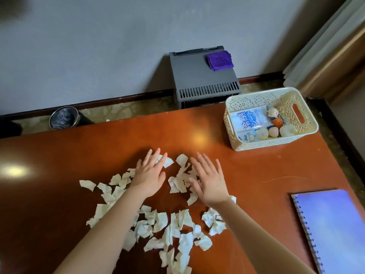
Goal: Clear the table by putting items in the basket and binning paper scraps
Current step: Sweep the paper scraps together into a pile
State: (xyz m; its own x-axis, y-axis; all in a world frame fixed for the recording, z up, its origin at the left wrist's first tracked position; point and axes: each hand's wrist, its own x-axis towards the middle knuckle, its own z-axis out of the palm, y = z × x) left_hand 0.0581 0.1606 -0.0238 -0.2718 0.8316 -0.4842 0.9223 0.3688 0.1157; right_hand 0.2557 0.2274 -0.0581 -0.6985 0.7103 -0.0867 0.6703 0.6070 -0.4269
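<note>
Both hands, left hand [150,175] and right hand [210,181], lie flat and open over the torn white paper scraps [173,228]; these seem light and flimsy, best scooped together from the pile's edges.

**Table layout, seen from its near edge**

Clock directions run from the middle of the table [217,135], with twelve towards the far wall. Paper scraps [162,224] spread from the centre towards six and seven. The left hand [150,175] lies flat over the far scraps, and the right hand [209,180] is just beside it towards three. A basket [266,144] stands at two, with packets [246,119] and a figurine [273,115] inside. A notebook [333,224] lies at four. On the floor behind the table, a bin [64,117] stands at ten and a box [203,76] at twelve, with a cloth [219,60] on top.
</note>
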